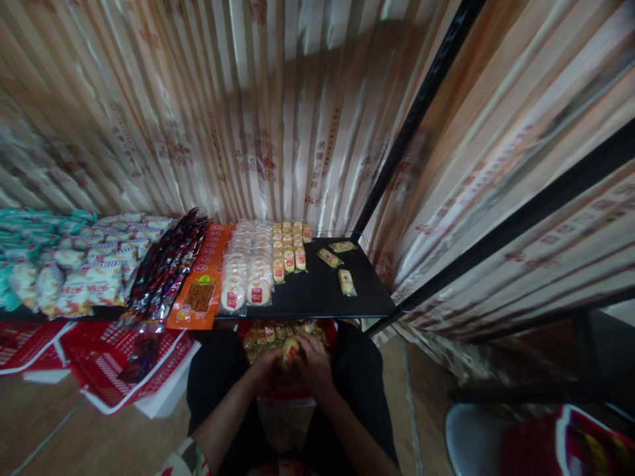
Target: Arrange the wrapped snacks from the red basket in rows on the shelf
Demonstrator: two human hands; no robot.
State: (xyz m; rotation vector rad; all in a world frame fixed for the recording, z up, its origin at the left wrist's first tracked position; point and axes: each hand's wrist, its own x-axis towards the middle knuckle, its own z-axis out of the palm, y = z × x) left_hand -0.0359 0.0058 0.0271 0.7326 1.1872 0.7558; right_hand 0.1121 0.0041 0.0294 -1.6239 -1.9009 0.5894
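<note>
Yellow film, with a patch of red, wraps a small snack packet [289, 354] at the lower centre of the frame, held between the person's two hands. The left hand [266, 371] is just left of the packet and slightly lower, its fingers closed against that side. The right hand [313, 362] is to the right, its fingers bent around the packet's upper right edge; blur hides the exact finger contact. Both hands are over a red plastic basket [333, 330] between the knees, where a heap of similar yellow-wrapped packets [265, 332] lies just above the hands in the frame.

Beyond the basket, a flat black shelf [307, 294] crosses the middle of the frame. Three loose pale-yellow packets [347, 282] lie near its right end, well apart from the hands. Left of them are close rows of small yellow packets with red labels [288, 259], then clear-wrapped round pale cakes [258, 293], a flat orange bag [196, 297] overhanging the front edge, dark glossy packets [166, 268], white packets [104, 281] and, at the left edge of the frame, green packets [30, 231].
</note>
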